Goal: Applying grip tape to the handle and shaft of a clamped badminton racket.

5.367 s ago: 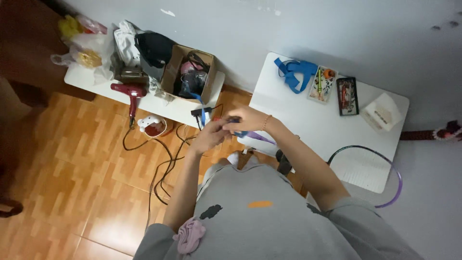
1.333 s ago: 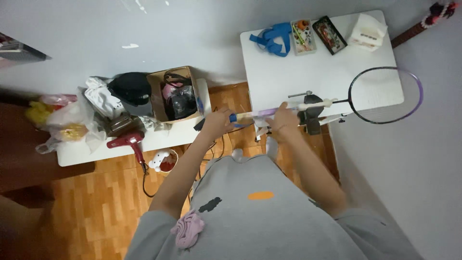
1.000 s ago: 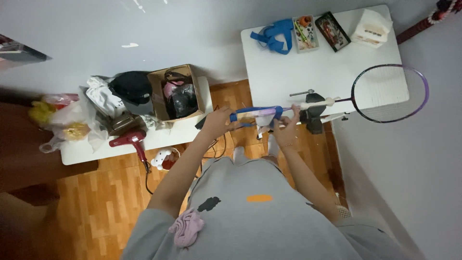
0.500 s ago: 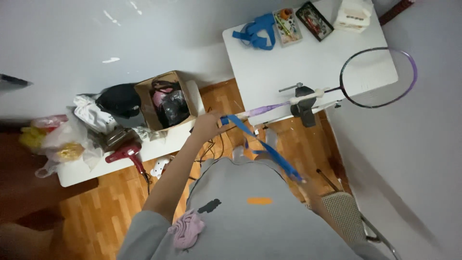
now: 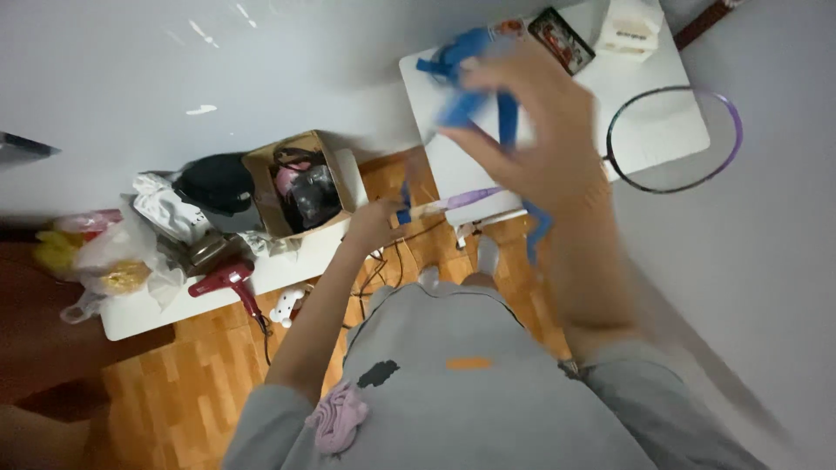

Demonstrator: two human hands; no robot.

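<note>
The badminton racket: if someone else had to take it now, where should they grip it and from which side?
Probably the bare shaft, from the table side. The left hand already fills the handle end, the right hand is raised pulling blue grip tape, and the racket head's strings give no firm hold.

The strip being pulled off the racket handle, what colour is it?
Blue. The head view shows the strip in the raised right hand, while the left hand holds the racket handle.

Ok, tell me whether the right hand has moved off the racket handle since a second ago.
Yes. The right hand has lifted off the racket handle, pulling blue tape up, now over the white table.
</note>
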